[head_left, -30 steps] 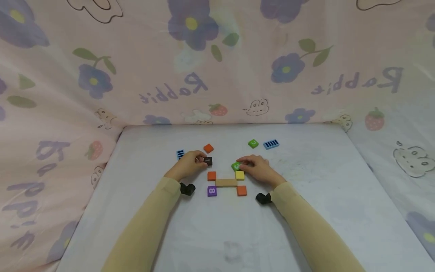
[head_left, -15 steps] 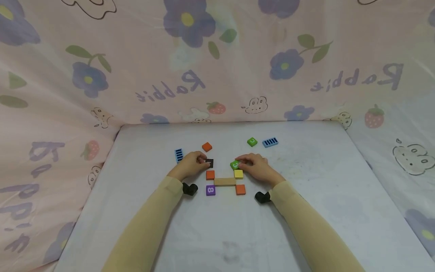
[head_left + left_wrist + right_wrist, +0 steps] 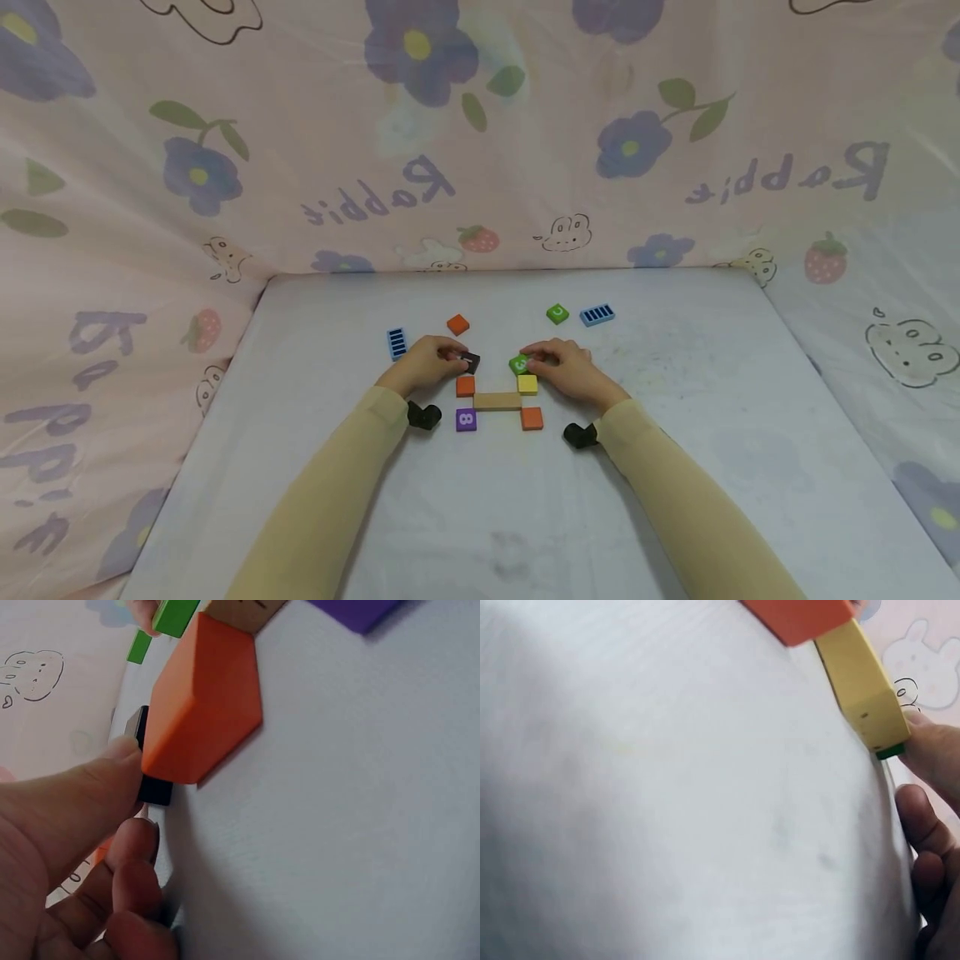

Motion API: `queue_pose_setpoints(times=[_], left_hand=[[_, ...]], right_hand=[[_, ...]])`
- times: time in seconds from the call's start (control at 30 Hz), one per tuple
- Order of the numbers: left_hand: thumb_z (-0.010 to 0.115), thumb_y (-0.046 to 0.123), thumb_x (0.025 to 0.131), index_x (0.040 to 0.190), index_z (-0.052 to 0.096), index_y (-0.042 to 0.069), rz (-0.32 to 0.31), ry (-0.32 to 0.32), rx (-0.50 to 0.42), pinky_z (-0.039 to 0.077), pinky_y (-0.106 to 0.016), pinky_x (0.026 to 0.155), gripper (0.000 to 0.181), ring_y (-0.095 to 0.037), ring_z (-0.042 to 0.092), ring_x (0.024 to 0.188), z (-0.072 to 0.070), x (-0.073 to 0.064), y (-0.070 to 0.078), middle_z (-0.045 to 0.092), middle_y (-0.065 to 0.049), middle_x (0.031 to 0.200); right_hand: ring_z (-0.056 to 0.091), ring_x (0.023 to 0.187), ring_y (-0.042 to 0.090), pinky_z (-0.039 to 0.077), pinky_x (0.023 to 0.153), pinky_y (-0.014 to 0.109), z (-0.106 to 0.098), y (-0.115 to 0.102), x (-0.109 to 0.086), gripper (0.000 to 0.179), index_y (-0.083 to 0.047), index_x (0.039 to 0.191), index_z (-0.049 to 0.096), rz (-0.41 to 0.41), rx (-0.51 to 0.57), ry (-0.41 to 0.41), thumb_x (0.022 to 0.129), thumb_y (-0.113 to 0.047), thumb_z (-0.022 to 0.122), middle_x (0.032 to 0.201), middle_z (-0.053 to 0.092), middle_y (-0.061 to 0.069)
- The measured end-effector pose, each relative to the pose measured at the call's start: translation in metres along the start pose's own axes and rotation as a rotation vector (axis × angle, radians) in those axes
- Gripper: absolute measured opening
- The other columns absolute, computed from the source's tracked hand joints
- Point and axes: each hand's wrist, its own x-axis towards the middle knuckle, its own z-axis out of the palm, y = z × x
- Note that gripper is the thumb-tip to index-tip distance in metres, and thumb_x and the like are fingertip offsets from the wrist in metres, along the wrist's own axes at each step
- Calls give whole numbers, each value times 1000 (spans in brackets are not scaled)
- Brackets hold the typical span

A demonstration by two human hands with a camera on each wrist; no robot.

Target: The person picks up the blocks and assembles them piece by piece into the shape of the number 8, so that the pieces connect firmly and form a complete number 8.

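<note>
Dark block (image 3: 472,362), one: at the fingertips of the left hand (image 3: 422,364), 3 o'clock from it; grip pinched on the block, thumb and fingers on it.
Green block marked 3 (image 3: 517,364), one: at the fingertips of the right hand (image 3: 567,369), 9 o'clock from it; grip likewise pinched on the block.
Wooden plank (image 3: 497,402), one: lying flat; dark block at its 11 o'clock, green block marked 3 at its 1 o'clock.
Blocks about the plank's corners, four: orange block (image 3: 465,386) at 10 o'clock, yellow block (image 3: 527,384) at 2, second orange block (image 3: 532,418) at 4, purple block marked 8 (image 3: 466,419) at 8.
Outlying, four: third orange block (image 3: 457,324) at 11 o'clock; second green block (image 3: 557,313) at 1; blue barred blocks, two, one (image 3: 397,343) at 10, one (image 3: 597,315) at 2.
Sleeves, two, pale yellow (image 3: 330,492).
Table (image 3: 720,392), one, white; printed cloth (image 3: 525,100) behind.
</note>
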Motion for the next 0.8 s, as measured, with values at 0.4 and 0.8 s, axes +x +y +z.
queue_pose_setpoints(times=[0.4,0.8], left_hand=[[69,30,91,120,68,23,-4,5,19,41,-36,86,30,-20,51,95,4,0,-4,60,0,99],[69,30,91,121,68,23,-8,10,18,43,-36,86,31,-20,52,95,4,-2,-5,60,1,99]], right_hand=[[42,110,22,18,92,47,0,-1,-1,29,-31,122,64,5,-6,6,95,-41,60,104,58,-7],[42,110,21,19,91,45,1,1,1,30,-30,122,65,-6,-3,21,94,-41,61,104,59,-7]])
